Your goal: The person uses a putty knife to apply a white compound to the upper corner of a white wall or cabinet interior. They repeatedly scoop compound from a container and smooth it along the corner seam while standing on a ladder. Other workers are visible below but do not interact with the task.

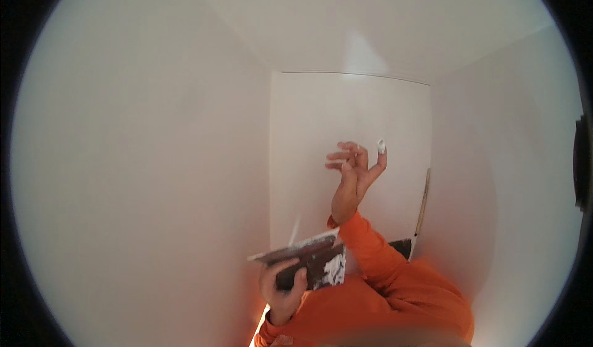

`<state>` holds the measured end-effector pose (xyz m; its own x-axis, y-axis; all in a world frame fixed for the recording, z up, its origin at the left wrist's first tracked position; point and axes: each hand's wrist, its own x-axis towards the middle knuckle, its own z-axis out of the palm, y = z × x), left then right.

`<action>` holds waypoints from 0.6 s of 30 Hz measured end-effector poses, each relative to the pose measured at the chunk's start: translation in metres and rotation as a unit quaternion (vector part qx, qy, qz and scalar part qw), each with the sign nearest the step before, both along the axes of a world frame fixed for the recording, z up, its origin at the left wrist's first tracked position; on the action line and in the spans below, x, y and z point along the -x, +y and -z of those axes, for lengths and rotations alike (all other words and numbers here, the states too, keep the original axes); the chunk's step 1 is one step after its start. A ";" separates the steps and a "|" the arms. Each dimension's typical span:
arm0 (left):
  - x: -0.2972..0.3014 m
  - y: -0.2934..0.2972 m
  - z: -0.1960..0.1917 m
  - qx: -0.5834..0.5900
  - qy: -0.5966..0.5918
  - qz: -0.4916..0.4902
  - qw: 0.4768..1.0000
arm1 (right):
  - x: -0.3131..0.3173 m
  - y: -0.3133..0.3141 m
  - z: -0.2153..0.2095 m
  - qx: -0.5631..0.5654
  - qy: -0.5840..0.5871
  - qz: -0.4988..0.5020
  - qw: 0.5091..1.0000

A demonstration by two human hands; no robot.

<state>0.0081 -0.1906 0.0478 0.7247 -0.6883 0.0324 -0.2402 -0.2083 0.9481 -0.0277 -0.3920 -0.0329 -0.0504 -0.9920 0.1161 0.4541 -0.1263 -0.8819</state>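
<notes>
Low and left of centre, my left hand (pixel 283 292) is closed round a wide putty knife (pixel 318 254). Dark brown in its middle, it has a pale long edge and a thick smear of white filler (pixel 335 269) at its right end. I cannot make out whether a second blade lies against it. Above it, my right hand (pixel 353 177) is raised in front of the pale end wall, fingers spread and bent, holding nothing. A dab of white paste (pixel 381 144) sits on the tip of its rightmost finger. Both arms are in orange sleeves.
Pale walls stand close on the left (pixel 154 162) and right (pixel 475 149). A pale ceiling (pixel 370 32) meets the end wall along a thin dark line. A thin stick (pixel 424 202) stands by the right corner, beside a dark object (pixel 403 247) partly behind my right sleeve.
</notes>
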 end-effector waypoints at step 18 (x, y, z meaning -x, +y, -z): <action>0.026 0.007 0.007 -0.027 0.030 -0.054 0.998 | 0.005 -0.016 0.041 0.093 0.105 -0.001 0.990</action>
<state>-0.0184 -0.1838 0.0408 0.7937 -0.6064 -0.0480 -0.1566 -0.2800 0.9471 -0.0324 -0.4082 -0.0742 -0.0034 -0.9524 0.3050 0.2628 -0.2951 -0.9186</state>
